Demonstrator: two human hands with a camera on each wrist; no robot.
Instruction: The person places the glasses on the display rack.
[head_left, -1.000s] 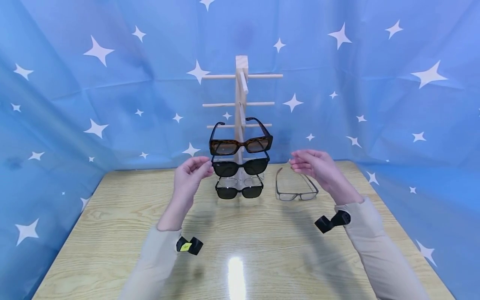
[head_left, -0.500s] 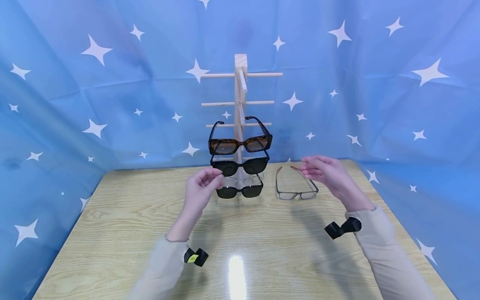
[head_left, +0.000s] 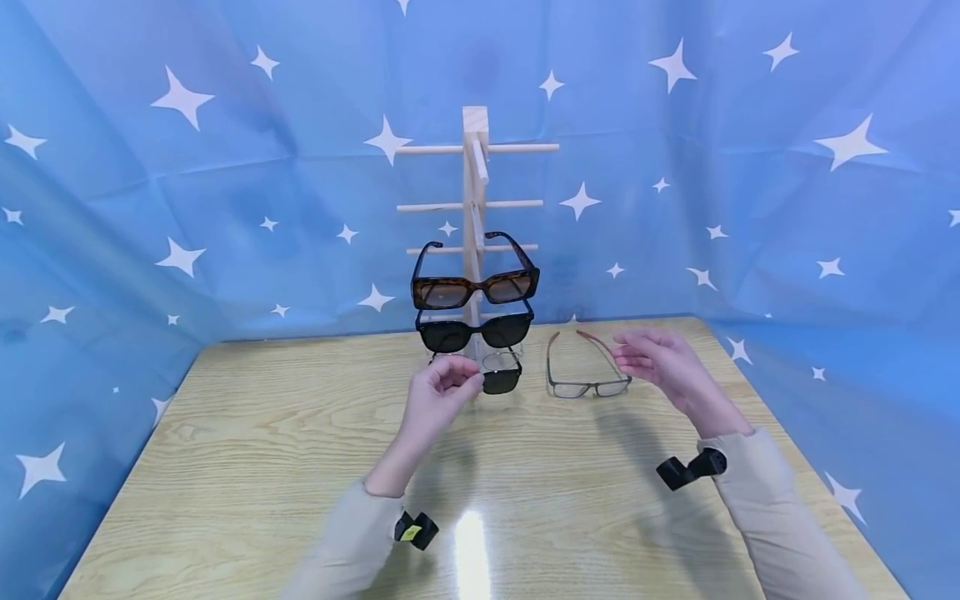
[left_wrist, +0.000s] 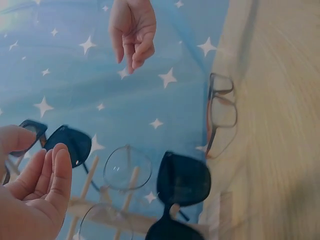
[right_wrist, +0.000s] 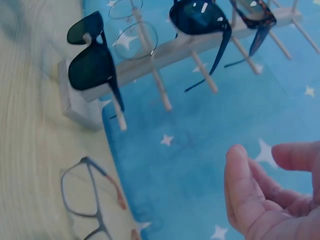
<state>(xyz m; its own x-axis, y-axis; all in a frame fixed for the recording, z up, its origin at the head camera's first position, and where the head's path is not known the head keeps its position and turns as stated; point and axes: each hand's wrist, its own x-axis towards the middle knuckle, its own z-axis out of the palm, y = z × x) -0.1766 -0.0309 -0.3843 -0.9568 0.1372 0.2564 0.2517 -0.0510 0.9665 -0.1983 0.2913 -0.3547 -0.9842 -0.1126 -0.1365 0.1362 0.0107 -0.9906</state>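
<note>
My left hand (head_left: 442, 393) is in front of the wooden glasses stand (head_left: 476, 125), its fingers loosely bent with nothing between them. It partly hides the lowest dark-lensed sunglasses (head_left: 501, 382) in the head view. Thin round-rimmed glasses (left_wrist: 127, 168) hang just above those. Higher up are black sunglasses (head_left: 475, 328), then tortoiseshell sunglasses (head_left: 476, 291). To the right, my right hand (head_left: 663, 371) hovers with a gap between thumb and relaxed fingers, holding nothing. Beside it, grey-framed eyeglasses (head_left: 590, 388) with brownish temple tips lie unfolded on the table.
Bare wooden pegs (head_left: 522, 148) stick out sideways from the upper stand. The wood-grain table (head_left: 262, 450) ends at a blue cloth (head_left: 247, 183) with white stars behind it. Black wrist cameras (head_left: 416, 531) are on both sleeves.
My left hand has moved right and down, from beside the black sunglasses to in front of the lowest pair. My right hand has shifted right and slightly down. The glasses have stayed put.
</note>
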